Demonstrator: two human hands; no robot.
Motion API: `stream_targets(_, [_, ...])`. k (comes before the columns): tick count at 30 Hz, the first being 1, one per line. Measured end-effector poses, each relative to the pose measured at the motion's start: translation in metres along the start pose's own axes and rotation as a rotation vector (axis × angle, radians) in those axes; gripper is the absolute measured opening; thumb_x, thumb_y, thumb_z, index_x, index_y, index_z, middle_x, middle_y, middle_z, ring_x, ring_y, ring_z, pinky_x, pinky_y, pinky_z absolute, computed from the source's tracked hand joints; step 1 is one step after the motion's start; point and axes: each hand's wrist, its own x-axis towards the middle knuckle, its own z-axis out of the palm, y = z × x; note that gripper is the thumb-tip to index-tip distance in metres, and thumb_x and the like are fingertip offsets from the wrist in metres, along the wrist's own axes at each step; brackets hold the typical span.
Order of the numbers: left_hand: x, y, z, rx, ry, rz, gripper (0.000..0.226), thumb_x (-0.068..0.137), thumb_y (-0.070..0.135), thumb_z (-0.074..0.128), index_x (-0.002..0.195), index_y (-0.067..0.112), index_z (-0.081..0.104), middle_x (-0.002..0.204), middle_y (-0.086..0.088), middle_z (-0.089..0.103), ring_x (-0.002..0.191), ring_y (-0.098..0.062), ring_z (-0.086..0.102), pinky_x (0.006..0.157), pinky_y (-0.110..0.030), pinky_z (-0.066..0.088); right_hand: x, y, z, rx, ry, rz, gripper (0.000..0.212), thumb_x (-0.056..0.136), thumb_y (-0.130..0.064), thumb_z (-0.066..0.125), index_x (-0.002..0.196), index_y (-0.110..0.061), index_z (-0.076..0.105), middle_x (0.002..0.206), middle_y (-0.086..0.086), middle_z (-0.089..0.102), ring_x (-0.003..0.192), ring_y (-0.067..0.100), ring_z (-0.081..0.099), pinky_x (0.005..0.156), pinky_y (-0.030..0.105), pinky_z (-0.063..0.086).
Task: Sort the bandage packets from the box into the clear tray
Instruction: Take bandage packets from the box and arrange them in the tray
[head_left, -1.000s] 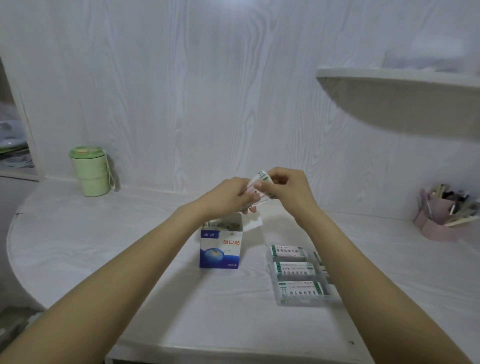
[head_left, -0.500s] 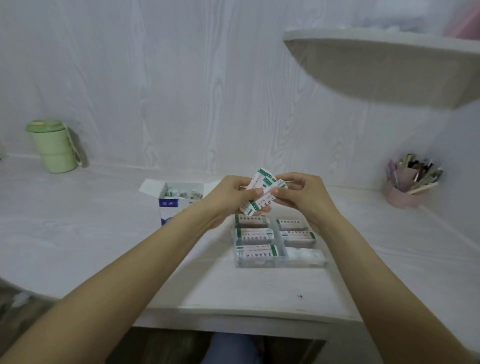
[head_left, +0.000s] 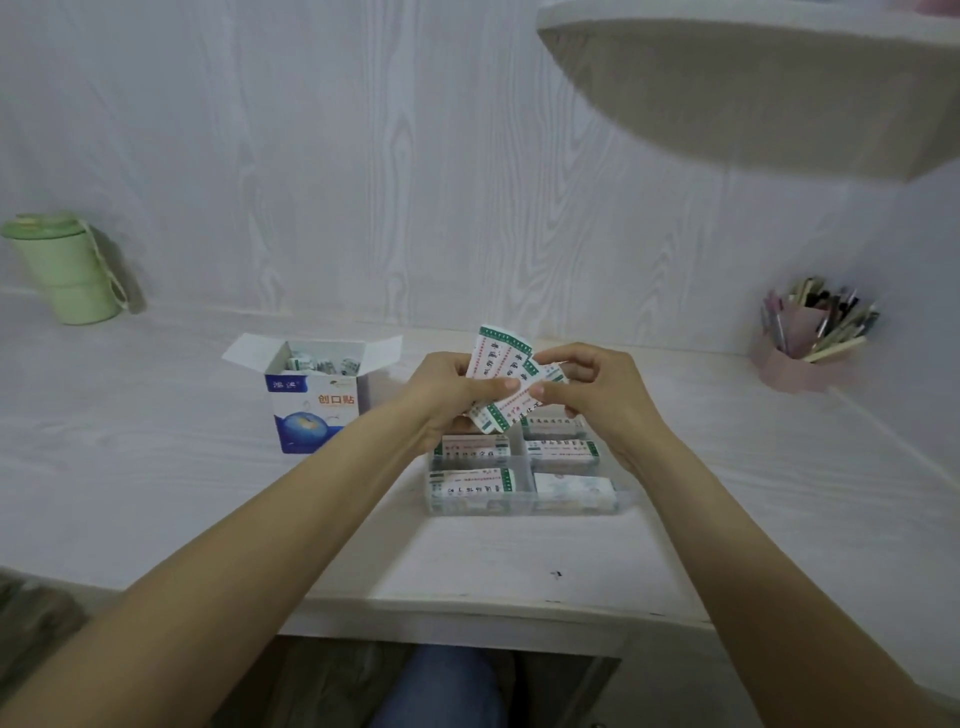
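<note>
Head view, left hand (head_left: 451, 391): thumb and fingers pinch the fanned packets (head_left: 501, 375) from the left side.
Right hand (head_left: 592, 391): fingertips pinch the same packets from the right.
Packets: held in the air above the far end of the tray (head_left: 524, 504), tilted, green-edged.
Tray: clear, on the desk (head_left: 156, 493); packets lie flat in its compartments.
Box (head_left: 316, 395): left of the tray, flaps open, more packets inside.
Cup (head_left: 67, 270): green, far left by the wall.
Pen holder (head_left: 800, 358): pink, far right.
</note>
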Motion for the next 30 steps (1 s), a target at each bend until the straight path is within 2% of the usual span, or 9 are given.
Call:
stream_targets(3, [0.003, 0.004, 0.004, -0.004, 0.002, -0.001, 0.019, 0.079, 0.009, 0.072, 0.097, 0.008, 0.066, 0.082, -0.004, 0.071, 0.066, -0.013, 0.068, 0.053, -0.024, 0.056, 0.005, 0.001, -0.003, 0.012, 0.006, 0.013, 0.021, 0.076, 0.001, 0.074, 0.088, -0.015, 0.068, 0.072, 0.003, 0.07, 0.059, 0.009, 0.064, 0.047, 0.016, 0.041])
stream_targets(6, [0.008, 0.007, 0.004, -0.005, 0.06, 0.03, 0.017, 0.082, 0.006, 0.07, 0.098, 0.006, 0.065, 0.081, -0.004, 0.069, 0.065, -0.013, 0.067, 0.047, -0.02, 0.053, 0.012, 0.003, -0.009, 0.058, 0.042, 0.021, 0.016, 0.081, 0.001, 0.069, 0.089, -0.013, 0.07, 0.07, 0.002, 0.067, 0.056, 0.006, 0.059, 0.051, 0.015, 0.046])
stream_targets(11, [0.017, 0.011, -0.002, -0.005, 0.084, 0.072, 0.02, 0.086, 0.003, 0.065, 0.105, 0.005, 0.059, 0.088, -0.006, 0.069, 0.063, -0.014, 0.071, 0.058, -0.024, 0.059, 0.028, 0.016, -0.024, 0.131, 0.092, 0.134, 0.008, 0.089, 0.001, 0.061, 0.086, -0.006, 0.062, 0.079, 0.009, 0.063, 0.062, 0.013, 0.058, 0.054, 0.014, 0.05])
stream_targets(14, [0.021, 0.011, -0.003, 0.001, 0.082, 0.076, 0.019, 0.087, 0.004, 0.064, 0.104, 0.007, 0.059, 0.089, -0.006, 0.069, 0.063, -0.014, 0.071, 0.058, -0.024, 0.059, 0.037, 0.029, -0.028, -0.033, 0.153, 0.182, 0.006, 0.089, -0.001, 0.061, 0.09, -0.006, 0.06, 0.091, 0.013, 0.063, 0.062, 0.013, 0.059, 0.05, 0.012, 0.048])
stream_targets(17, [0.024, 0.009, -0.002, 0.008, 0.073, 0.07, 0.018, 0.087, 0.004, 0.064, 0.104, 0.006, 0.059, 0.09, -0.006, 0.069, 0.063, -0.014, 0.071, 0.057, -0.023, 0.058, 0.041, 0.04, -0.025, -0.208, 0.151, 0.218, 0.011, 0.088, -0.001, 0.061, 0.095, -0.01, 0.061, 0.093, 0.015, 0.065, 0.061, 0.012, 0.06, 0.047, 0.011, 0.046])
stream_targets(21, [0.027, 0.008, -0.001, 0.008, 0.069, 0.071, 0.018, 0.087, 0.004, 0.064, 0.105, 0.006, 0.059, 0.088, -0.006, 0.069, 0.061, -0.014, 0.071, 0.057, -0.023, 0.058, 0.044, 0.049, -0.018, -0.504, 0.067, 0.175, 0.011, 0.085, -0.002, 0.062, 0.087, -0.011, 0.068, 0.082, 0.009, 0.063, 0.058, 0.007, 0.056, 0.041, 0.007, 0.038])
stream_targets(23, [0.028, 0.007, -0.001, 0.009, 0.068, 0.075, 0.02, 0.087, 0.005, 0.064, 0.106, 0.005, 0.058, 0.088, -0.006, 0.069, 0.061, -0.014, 0.071, 0.057, -0.024, 0.058, 0.045, 0.049, -0.017, -0.626, 0.022, 0.151, 0.009, 0.083, -0.006, 0.064, 0.085, -0.012, 0.07, 0.08, 0.005, 0.063, 0.064, 0.007, 0.054, 0.049, 0.011, 0.039])
stream_targets(26, [0.029, 0.007, -0.002, 0.015, 0.068, 0.086, 0.021, 0.088, 0.005, 0.064, 0.108, 0.005, 0.058, 0.089, -0.006, 0.069, 0.062, -0.014, 0.071, 0.057, -0.023, 0.058, 0.048, 0.049, -0.015, -0.701, -0.012, 0.151, 0.006, 0.079, -0.01, 0.069, 0.076, -0.015, 0.069, 0.082, 0.004, 0.068, 0.078, 0.016, 0.062, 0.069, 0.028, 0.05])
stream_targets(30, [0.029, 0.005, -0.001, 0.032, 0.057, 0.075, 0.018, 0.088, 0.005, 0.064, 0.105, 0.007, 0.059, 0.088, -0.005, 0.07, 0.064, -0.015, 0.071, 0.057, -0.024, 0.058, 0.05, 0.047, -0.011, -0.813, -0.055, 0.155, 0.006, 0.078, -0.018, 0.075, 0.08, -0.012, 0.073, 0.075, 0.001, 0.065, 0.079, 0.017, 0.06, 0.067, 0.028, 0.046])
